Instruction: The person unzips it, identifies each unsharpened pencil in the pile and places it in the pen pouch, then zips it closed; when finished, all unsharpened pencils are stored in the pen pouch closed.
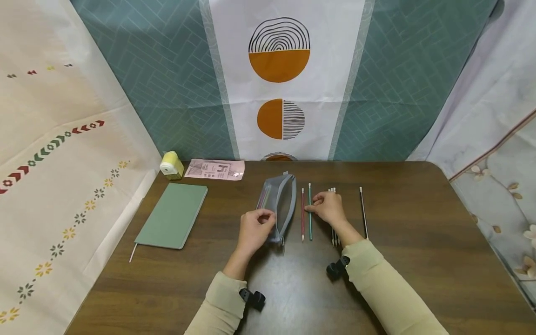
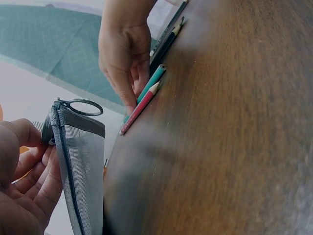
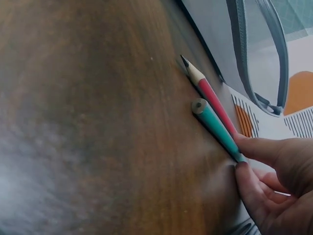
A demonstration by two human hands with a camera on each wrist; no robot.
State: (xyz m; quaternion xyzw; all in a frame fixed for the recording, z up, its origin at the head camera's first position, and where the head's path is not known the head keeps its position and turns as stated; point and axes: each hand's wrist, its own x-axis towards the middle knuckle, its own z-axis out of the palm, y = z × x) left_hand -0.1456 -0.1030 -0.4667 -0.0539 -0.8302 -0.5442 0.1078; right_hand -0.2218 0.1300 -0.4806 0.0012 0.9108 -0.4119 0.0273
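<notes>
My left hand [image 1: 256,228] pinches the near edge of a grey mesh zip pencil case [image 1: 273,186], whose mouth gapes to the right. Coloured sticks show through its left side. A red pencil [image 1: 303,214], sharpened tip toward me, lies just right of the case. Beside it is a green pencil [image 1: 310,223], its near end flat and unsharpened. Thumb and finger of my right hand [image 1: 328,208] pinch the green pencil from both sides, one fingertip close against the red one in the right wrist view. Several dark pencils [image 1: 334,239] lie partly hidden beneath my right wrist.
Farther right lies a single black pencil [image 1: 363,211]. At the left are a green notebook [image 1: 172,216] with a ribbon, a yellow-and-white sharpener-like block [image 1: 171,165] and a pink printed packet [image 1: 215,169]. Hanging cloths border the wooden table [image 1: 418,251] at back and sides.
</notes>
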